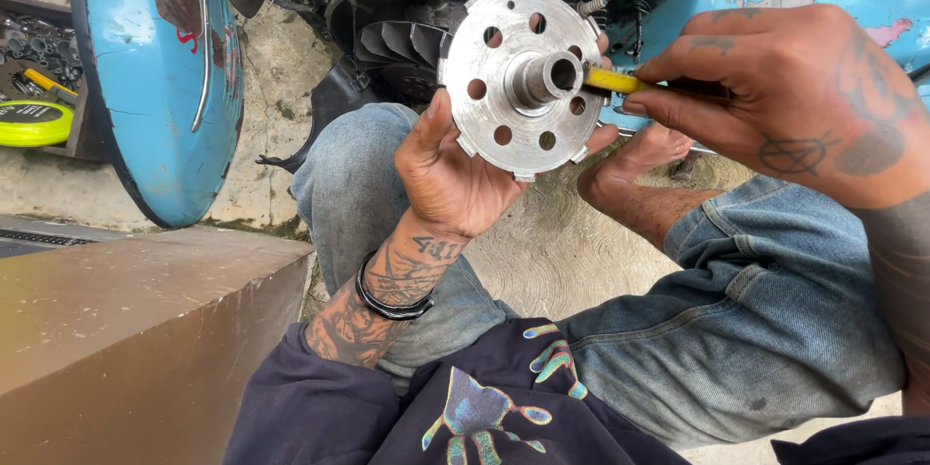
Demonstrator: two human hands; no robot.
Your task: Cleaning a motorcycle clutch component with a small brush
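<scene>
left hand (455,170) cups a round holed metal disc (518,77) from below; right hand (790,102) pinches a yellow-handled tool (615,80) at its hub. far beyond the left hand, a tray (77,121) holds small tools.

Soft, even daylight fills the scene, with only faint shadows under the hands. The metal disc (523,77) shows mild sheen without glare. Focus is sharp; edges curve slightly.

Rough concrete floor (552,252), stained and cracked, in flat daylight. A battered light-blue scooter body (155,77) with peeling paint fills the far side, its black engine (387,10) exposed. Near left sits a brown step (126,329); far left, a tray of tools (39,58).
</scene>
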